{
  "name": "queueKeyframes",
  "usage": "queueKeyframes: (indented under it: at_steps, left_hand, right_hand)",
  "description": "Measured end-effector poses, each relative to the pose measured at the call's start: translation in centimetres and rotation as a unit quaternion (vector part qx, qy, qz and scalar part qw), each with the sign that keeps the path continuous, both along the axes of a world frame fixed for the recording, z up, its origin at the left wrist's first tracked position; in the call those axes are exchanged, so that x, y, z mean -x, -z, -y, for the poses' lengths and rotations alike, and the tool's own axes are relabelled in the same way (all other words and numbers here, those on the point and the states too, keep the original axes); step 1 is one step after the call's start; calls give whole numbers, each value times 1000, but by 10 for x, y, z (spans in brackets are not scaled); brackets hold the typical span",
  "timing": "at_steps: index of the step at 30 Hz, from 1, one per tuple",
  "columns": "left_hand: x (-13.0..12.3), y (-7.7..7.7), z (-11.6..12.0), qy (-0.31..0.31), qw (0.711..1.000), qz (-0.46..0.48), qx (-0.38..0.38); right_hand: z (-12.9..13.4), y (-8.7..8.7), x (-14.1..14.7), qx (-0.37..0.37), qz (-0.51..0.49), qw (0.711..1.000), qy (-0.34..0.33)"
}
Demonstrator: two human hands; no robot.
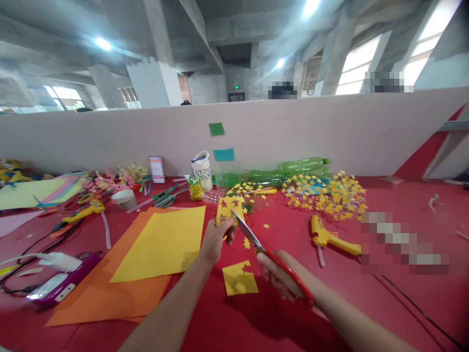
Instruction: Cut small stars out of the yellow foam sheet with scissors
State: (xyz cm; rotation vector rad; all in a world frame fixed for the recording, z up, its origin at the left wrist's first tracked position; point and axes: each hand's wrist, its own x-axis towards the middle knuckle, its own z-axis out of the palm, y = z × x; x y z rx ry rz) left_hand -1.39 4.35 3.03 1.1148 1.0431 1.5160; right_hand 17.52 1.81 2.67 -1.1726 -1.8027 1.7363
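Pinched in my left hand (216, 240) is a yellow sheet (230, 204) with star-shaped holes cut through it. My right hand (282, 274) is closed around red-handled scissors (280, 266), whose blades reach up to the held sheet and overlap its lower part. Below, on the red table, lies another yellow piece (240, 281) with a star cut-out at its top edge. Small yellow stars (266, 226) lie beyond my right hand. Left of my left hand are a large yellow sheet (161, 244) and orange sheets (98, 293) under it.
A yellow glue gun (331, 239) lies at right, its cord trailing away. Behind are green bottles (306, 164), a star pile (326, 195) and a white cup (202, 171). A second glue gun (85, 211) and a purple power strip (66, 281) are at left. A white partition (110, 142) stands behind.
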Motion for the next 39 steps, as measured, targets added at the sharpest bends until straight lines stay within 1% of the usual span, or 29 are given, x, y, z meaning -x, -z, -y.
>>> queueKeyframes:
  at_steps: [8, 13, 18, 23, 25, 28, 30, 35, 39]
  left_hand:
    - [1, -2, 0, 9, 1000, 22, 4]
    - [2, -5, 1, 18, 999, 33, 11]
    - [4, -5, -1, 7, 999, 33, 16]
    - [7, -6, -2, -12, 999, 49, -8]
    - [6, -5, -2, 2, 998, 56, -5]
    - [3, -5, -1, 58, 997, 42, 13]
    - [1, -5, -1, 69, 997, 39, 12]
    - [3, -7, -2, 20, 998, 58, -34]
    - [7, -6, -4, -5, 997, 60, -48]
  right_hand:
    - [-4, 3, -2, -10, 14, 1000, 0]
    - [-5, -1, -3, -28, 39, 999, 1]
    - [-4, -3, -3, -44, 47, 998, 5]
    - [-6, 0, -3, -55, 54, 997, 11]
    - [-6, 0, -2, -55, 60, 997, 17]
    - [-6, 1, -1, -63, 50, 996, 34]
    - [-6, 2, 0, -70, 45, 996, 40]
    - [-6, 5, -1, -59, 51, 996, 35]
    - [-5, 2, -1, -61, 62, 996, 26]
